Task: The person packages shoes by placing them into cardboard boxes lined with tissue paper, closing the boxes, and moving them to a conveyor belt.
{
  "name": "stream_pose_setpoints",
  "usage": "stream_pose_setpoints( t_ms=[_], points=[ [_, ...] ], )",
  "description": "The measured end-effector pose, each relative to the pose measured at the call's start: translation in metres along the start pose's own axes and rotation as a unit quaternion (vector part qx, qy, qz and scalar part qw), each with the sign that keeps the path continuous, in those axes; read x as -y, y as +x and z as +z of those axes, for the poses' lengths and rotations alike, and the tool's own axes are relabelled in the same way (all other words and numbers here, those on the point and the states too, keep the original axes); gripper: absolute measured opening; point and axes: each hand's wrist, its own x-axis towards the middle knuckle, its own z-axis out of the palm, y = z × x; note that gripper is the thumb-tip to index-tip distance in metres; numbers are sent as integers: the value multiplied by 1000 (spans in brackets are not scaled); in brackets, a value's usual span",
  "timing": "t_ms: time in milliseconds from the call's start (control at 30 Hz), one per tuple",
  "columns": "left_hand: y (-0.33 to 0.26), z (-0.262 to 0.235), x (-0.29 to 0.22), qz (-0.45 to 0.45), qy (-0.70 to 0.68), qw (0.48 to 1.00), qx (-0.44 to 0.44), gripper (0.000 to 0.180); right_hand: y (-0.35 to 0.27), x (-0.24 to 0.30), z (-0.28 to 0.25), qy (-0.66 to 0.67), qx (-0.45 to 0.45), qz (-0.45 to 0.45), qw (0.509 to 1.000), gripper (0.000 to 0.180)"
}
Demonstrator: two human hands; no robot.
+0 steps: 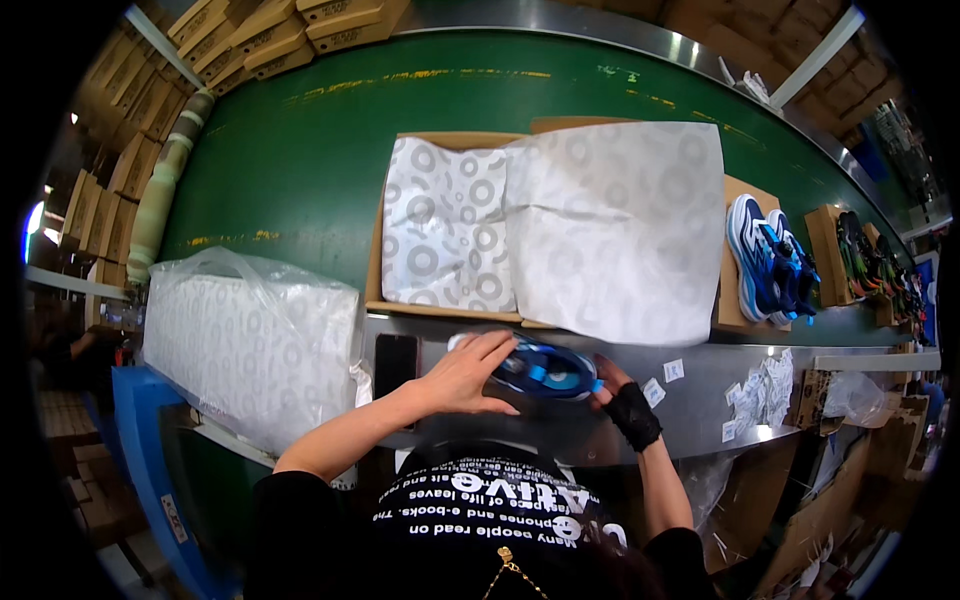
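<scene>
A blue and white sneaker (545,371) lies sideways between my two hands, over the metal edge of the bench. My left hand (468,372) grips its left end, thumb apart from the fingers. At the shoe's right end, by a light blue tab, my right hand (612,392) has its fingers closed; a black wrap covers that wrist. Just beyond stands a shoebox (440,312) lined with white printed tissue paper (620,230), which spreads over its right side. To the right, a pair of matching blue sneakers (770,262) rests on a cardboard box lid.
A plastic-wrapped stack of printed tissue (250,345) lies at left, beside a dark phone (397,362). Small white labels (765,395) are scattered on the metal ledge (690,400) at right. More shoes (865,255) sit farther along the green belt (300,180); shoeboxes (270,40) are piled at far left.
</scene>
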Motion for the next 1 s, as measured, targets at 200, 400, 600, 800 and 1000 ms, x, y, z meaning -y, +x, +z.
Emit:
stream_pose_setpoints(
  t_ms=[200, 400, 600, 800, 1000],
  points=[
    [-12, -38, 0, -287, -374, 881, -52, 62, 20, 76, 48, 118, 146, 43, 981, 71],
    [10, -93, 18, -415, -400, 808, -120, 56, 27, 70, 49, 96, 136, -17, 986, 49],
    [83, -51, 99, -369, -575, 687, -245, 52, 15, 46, 37, 62, 60, 31, 996, 44],
    [122, 12, 104, -560, -473, 675, -82, 66, 36, 37, 31, 113, -72, -48, 990, 49],
    [90, -39, 71, -381, -592, 676, -219, 43, 85, 66, 37, 92, -306, -174, 931, 48]
  ],
)
